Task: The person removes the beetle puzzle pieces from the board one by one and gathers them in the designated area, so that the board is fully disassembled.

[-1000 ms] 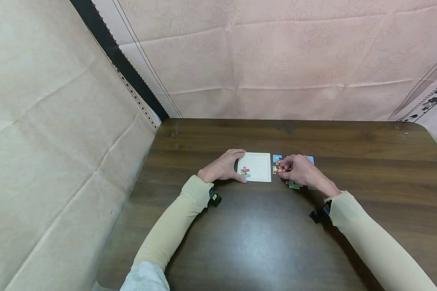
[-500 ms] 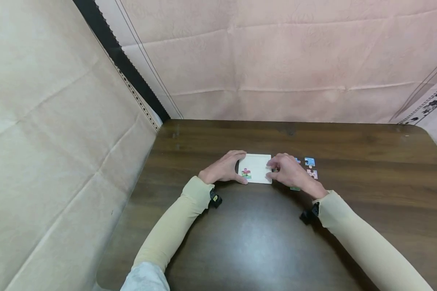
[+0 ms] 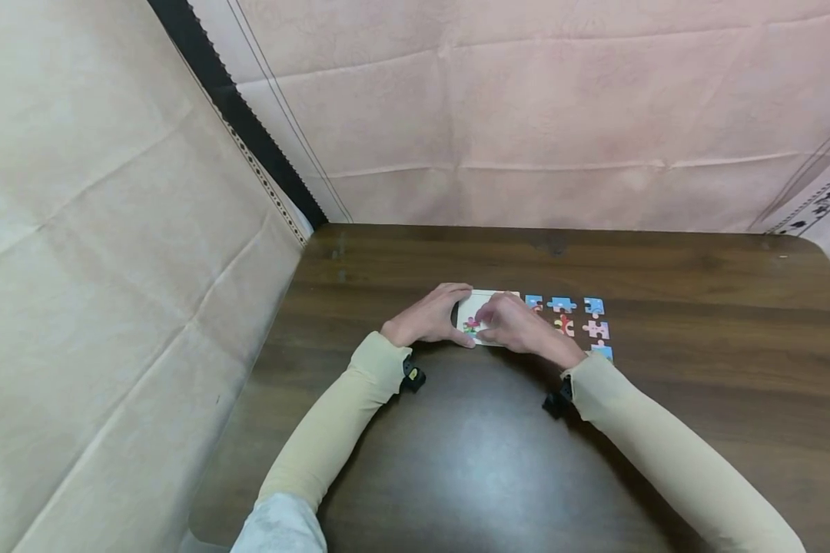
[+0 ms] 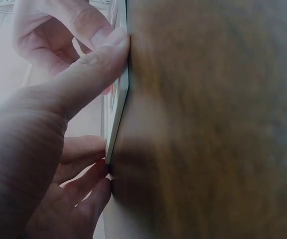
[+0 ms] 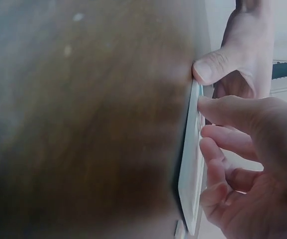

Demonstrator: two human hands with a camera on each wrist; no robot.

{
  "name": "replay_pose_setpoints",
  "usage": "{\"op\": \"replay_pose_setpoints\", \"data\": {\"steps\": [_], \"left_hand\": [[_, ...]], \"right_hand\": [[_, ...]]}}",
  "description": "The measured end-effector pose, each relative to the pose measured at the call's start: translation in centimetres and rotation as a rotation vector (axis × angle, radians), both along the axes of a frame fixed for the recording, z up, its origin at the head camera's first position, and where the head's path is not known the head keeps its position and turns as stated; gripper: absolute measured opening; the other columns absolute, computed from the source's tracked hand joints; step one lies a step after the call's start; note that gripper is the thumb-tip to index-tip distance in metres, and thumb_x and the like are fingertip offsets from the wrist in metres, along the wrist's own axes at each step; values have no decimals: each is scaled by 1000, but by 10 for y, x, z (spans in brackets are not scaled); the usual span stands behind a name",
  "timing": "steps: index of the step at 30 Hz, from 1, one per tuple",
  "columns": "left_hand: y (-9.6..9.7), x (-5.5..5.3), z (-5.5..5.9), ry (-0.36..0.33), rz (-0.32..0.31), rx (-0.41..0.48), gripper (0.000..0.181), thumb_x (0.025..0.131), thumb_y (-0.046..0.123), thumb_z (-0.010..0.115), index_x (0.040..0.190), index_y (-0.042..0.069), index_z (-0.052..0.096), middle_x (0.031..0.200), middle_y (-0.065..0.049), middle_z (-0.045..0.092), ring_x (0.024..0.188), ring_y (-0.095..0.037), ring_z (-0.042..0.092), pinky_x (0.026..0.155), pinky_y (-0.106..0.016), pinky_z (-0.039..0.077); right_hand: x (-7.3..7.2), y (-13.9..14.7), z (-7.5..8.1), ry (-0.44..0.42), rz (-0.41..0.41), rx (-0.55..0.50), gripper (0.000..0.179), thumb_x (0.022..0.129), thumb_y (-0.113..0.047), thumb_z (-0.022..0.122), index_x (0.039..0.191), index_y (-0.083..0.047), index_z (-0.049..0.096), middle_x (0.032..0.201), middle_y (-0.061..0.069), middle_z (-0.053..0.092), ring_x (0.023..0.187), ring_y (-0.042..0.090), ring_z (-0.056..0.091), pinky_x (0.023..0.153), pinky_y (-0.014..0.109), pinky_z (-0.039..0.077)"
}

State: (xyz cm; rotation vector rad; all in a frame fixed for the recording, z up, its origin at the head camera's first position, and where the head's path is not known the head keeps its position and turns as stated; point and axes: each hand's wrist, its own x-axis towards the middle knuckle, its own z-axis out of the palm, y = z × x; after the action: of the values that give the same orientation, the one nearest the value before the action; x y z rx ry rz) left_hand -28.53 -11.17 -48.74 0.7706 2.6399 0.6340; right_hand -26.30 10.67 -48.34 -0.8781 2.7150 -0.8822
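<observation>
A white puzzle board [image 3: 466,309] lies flat on the table. My left hand [image 3: 429,316] grips its left side, thumb at the near edge and fingers at the far edge. A jigsaw piece with a pink flower [image 3: 469,326] sits in the board's near left part. Over the board, my right hand [image 3: 519,326] pinches a jigsaw piece close to the flower piece; the fingers mostly hide it. In the right wrist view, the right thumb [image 5: 228,110] and fingertips are right at the board's surface, near the left thumb [image 5: 212,68].
Right of the board lie several loose jigsaw pieces, among them a blue one [image 3: 562,304], a red one [image 3: 564,325] and a pink one [image 3: 596,329]. The brown wooden table [image 3: 401,430] meets a pale cloth [image 3: 560,115] at its far edge.
My right hand has moved left from the loose pieces to over the board, taking a reddish jigsaw piece from the nearest column. My left hand has stayed on the board.
</observation>
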Motion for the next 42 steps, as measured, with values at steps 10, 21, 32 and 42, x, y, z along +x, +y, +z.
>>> {"op": "replay_pose_setpoints", "data": {"steps": [10,21,32,42], "left_hand": [[1,0,-1,1,-6,6,103,86,45,95,166,6,43,176,-8,40,165,-27,32,135,-41,34],[3,0,-3,3,-11,6,103,85,43,95,166,6,43,176,-9,40,165,-28,33,135,-42,35],[5,1,-1,-18,1,7,104,87,44,94,168,7,40,177,-9,37,165,-28,33,134,-43,35],[2,1,3,-5,9,-27,107,86,45,94,169,7,38,179,-8,36,167,-28,31,136,-43,32]], "right_hand": [[2,-6,1,-53,-40,35,19,90,-7,83,106,0,78,101,14,78,99,28,68,95,49,57],[7,-8,3,-71,-63,8,28,85,-5,88,109,1,75,101,14,78,93,22,71,90,44,61],[11,-3,5,-22,-95,-21,33,84,-11,91,111,1,77,104,15,80,95,26,73,91,47,63],[24,40,8,-60,-182,-76,30,89,-11,89,116,-2,78,104,14,78,90,24,66,83,37,53]]}}
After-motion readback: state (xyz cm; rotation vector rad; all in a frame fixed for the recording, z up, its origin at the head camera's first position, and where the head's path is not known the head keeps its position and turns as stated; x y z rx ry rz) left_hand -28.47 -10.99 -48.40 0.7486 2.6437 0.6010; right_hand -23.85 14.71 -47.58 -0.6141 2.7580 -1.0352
